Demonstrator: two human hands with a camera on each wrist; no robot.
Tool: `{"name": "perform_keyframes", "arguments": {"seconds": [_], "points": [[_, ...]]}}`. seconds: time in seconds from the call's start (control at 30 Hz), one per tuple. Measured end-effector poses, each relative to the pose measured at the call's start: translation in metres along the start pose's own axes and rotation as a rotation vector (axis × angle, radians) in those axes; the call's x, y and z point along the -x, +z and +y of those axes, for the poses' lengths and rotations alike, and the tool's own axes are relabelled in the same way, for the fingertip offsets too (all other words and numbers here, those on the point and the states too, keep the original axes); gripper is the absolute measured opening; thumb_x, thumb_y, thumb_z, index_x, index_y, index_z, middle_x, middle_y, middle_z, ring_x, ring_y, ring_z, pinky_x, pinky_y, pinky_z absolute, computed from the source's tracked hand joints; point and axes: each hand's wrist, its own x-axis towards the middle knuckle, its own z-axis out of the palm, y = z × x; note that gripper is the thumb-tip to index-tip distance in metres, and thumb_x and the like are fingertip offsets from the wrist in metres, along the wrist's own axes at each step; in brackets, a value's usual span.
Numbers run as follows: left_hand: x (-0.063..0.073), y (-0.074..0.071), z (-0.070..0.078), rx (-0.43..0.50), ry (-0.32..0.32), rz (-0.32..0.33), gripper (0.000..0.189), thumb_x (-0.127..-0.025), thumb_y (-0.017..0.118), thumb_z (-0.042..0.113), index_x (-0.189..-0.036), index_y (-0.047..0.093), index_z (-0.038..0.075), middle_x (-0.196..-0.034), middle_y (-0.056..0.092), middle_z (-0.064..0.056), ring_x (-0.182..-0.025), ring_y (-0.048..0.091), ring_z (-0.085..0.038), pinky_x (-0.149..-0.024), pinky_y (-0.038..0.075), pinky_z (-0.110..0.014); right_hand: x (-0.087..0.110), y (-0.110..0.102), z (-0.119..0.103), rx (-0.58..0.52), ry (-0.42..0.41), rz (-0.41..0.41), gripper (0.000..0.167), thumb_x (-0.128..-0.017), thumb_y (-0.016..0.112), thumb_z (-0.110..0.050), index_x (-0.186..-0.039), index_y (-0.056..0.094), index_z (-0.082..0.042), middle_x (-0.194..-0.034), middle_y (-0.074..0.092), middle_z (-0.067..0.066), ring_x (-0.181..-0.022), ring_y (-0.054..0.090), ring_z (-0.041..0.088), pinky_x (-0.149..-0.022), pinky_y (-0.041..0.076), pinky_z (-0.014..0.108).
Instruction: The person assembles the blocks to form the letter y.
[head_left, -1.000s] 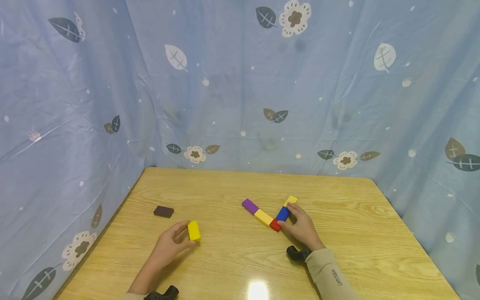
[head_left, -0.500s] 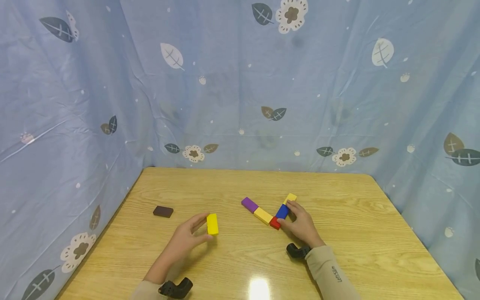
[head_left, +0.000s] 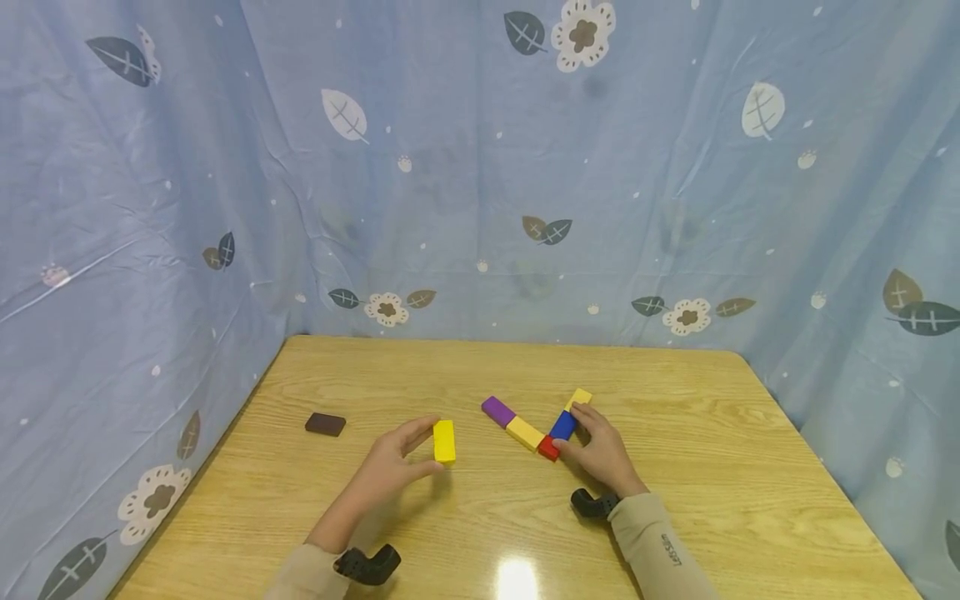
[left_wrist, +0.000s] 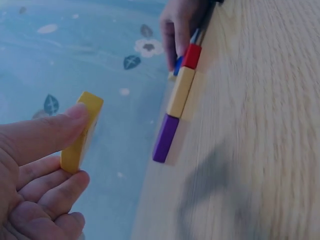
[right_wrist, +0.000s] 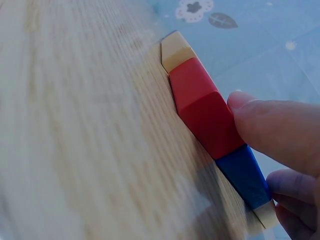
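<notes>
My left hand (head_left: pixel 390 462) pinches a bright yellow block (head_left: pixel 444 441) between thumb and fingertips, held upright over the table left of the other blocks. Those form a V: a purple block (head_left: pixel 498 411) and a pale yellow block (head_left: pixel 525 433) run down to a red block (head_left: pixel 548 448). From there a blue block (head_left: pixel 563 425) and another pale yellow block (head_left: pixel 579 397) lead up and away. My right hand (head_left: pixel 603 454) rests along this right arm. In the right wrist view its thumb lies at the red block (right_wrist: pixel 205 110), its fingers beside the blue block (right_wrist: pixel 245 175).
A dark brown block (head_left: pixel 326 424) lies alone on the left of the wooden table (head_left: pixel 675 400). A blue curtain (head_left: pixel 450 208) with leaves and flowers hangs behind and along the sides. Each wrist wears a black mount.
My left hand has moved right and slightly away from me with the bright yellow block, nearer the V of blocks. The right hand has stayed in place.
</notes>
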Motion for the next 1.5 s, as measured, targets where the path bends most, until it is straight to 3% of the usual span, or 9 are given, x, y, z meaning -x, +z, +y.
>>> {"name": "perform_keyframes", "arguments": {"seconds": [0.27, 0.73, 1.07, 1.5], "points": [[-0.013, 0.014, 0.004, 0.020, 0.037, -0.052, 0.076, -0.082, 0.074, 0.029, -0.144, 0.038, 0.005, -0.149, 0.038, -0.014, -0.135, 0.040, -0.032, -0.108, 0.036, -0.048, 0.002, 0.001, -0.001, -0.013, 0.022, -0.008, 0.076, -0.081, 0.073, -0.041, -0.138, 0.046, 0.002, -0.145, 0.041, 0.020, -0.136, 0.034, 0.041, -0.109, 0.032, 0.056], [-0.038, 0.043, 0.010, 0.066, 0.092, -0.151, 0.074, -0.083, 0.073, 0.029, -0.144, 0.038, 0.003, -0.148, 0.039, -0.013, -0.134, 0.041, -0.030, -0.107, 0.038, -0.046, -0.002, -0.002, 0.000, 0.006, -0.014, 0.016, 0.075, -0.082, 0.072, -0.040, -0.137, 0.046, 0.004, -0.144, 0.043, 0.021, -0.135, 0.035, 0.042, -0.108, 0.033, 0.056], [-0.046, 0.066, 0.009, 0.096, 0.040, -0.211, 0.073, -0.082, 0.074, 0.023, -0.144, 0.039, 0.004, -0.149, 0.039, -0.010, -0.135, 0.042, -0.026, -0.103, 0.044, -0.043, 0.001, -0.001, -0.002, 0.003, -0.014, 0.020, 0.075, -0.080, 0.075, -0.037, -0.136, 0.047, 0.003, -0.143, 0.044, 0.021, -0.134, 0.037, 0.041, -0.108, 0.034, 0.056], [-0.055, 0.085, 0.006, 0.077, 0.021, -0.255, 0.068, -0.083, 0.074, 0.022, -0.142, 0.042, 0.010, -0.147, 0.042, -0.005, -0.134, 0.043, -0.021, -0.107, 0.041, -0.037, 0.001, 0.000, -0.004, 0.007, 0.007, 0.017, 0.074, -0.081, 0.073, -0.038, -0.137, 0.047, 0.003, -0.144, 0.043, 0.020, -0.134, 0.036, 0.041, -0.109, 0.033, 0.057]]}}
